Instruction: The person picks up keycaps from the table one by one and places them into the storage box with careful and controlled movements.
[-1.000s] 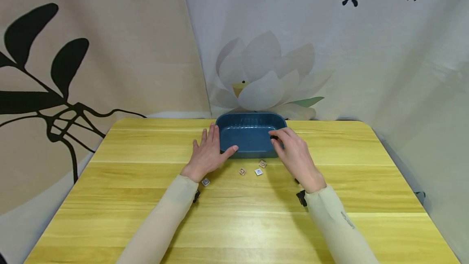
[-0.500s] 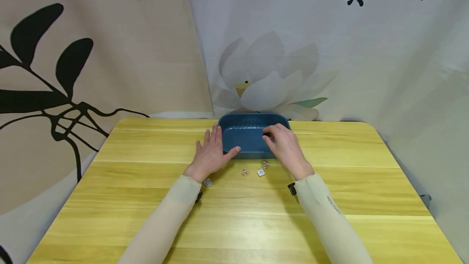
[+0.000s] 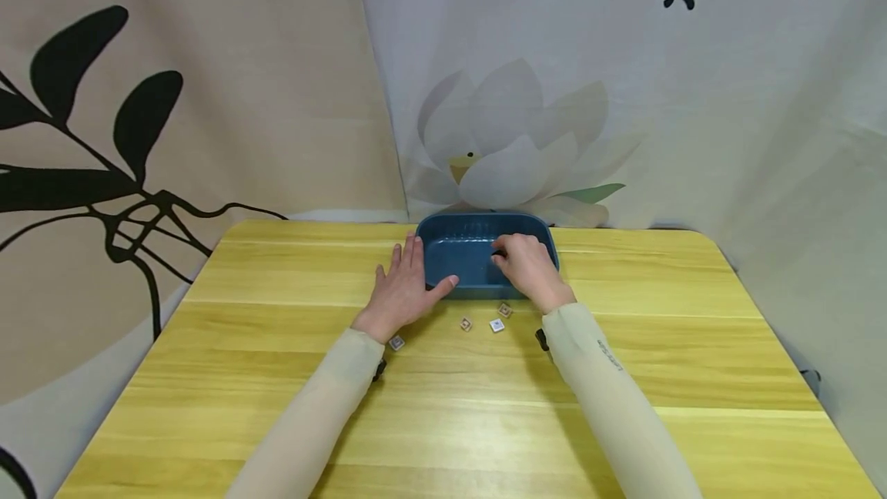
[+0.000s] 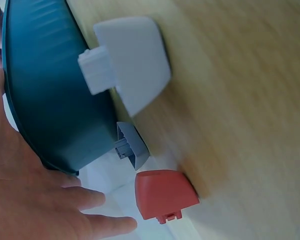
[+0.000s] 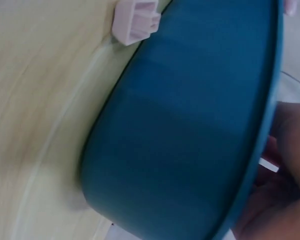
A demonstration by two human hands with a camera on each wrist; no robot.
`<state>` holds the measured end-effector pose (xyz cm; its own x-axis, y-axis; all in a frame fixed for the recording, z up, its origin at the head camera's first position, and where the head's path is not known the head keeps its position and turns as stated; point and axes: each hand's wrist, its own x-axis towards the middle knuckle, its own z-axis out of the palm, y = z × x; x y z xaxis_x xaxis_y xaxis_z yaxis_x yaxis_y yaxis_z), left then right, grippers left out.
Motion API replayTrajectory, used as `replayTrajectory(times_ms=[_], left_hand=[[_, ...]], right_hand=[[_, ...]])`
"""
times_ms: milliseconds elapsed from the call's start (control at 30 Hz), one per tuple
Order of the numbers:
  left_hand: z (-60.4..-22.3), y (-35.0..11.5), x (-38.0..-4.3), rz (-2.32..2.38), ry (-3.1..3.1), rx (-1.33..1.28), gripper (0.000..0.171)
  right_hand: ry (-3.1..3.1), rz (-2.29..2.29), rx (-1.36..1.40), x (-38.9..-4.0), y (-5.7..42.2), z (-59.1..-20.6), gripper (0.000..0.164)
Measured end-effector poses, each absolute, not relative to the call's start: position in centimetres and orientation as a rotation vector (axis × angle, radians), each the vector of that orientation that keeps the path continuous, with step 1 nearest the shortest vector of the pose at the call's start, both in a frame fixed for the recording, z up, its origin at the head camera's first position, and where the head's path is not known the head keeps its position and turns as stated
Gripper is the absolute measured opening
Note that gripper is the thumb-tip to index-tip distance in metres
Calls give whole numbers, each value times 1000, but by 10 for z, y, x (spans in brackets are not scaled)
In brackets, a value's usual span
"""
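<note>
A blue rectangular dish stands at the back of the table. My left hand lies along its left side, fingers straight and thumb at the front rim. My right hand is over the right part of the dish, pinching a small dark piece between thumb and fingers; its kind I cannot tell. Several keycaps lie in front of the dish. A grey-white keycap, a blue-grey keycap and a red keycap show in the left wrist view. A pink keycap lies beside the dish in the right wrist view.
The wooden table spreads in front and to both sides. Right behind the dish hangs a printed cloth backdrop. One keycap lies close to my left wrist.
My right hand has moved left from the dish's right edge to farther over its inside, still pinching the dark piece. My left hand stays at the left side. The head view has shifted slightly.
</note>
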<state>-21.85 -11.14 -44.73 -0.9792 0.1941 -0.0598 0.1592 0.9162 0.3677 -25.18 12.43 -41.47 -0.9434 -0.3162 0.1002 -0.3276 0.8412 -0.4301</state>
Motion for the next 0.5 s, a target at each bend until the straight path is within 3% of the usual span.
replayTrajectory(times_ms=[500], left_hand=[[-449, -111, -219, 583, 2987, 271, 110]], right_hand=[[-3134, 679, 479, -263, 116, -422, 21]])
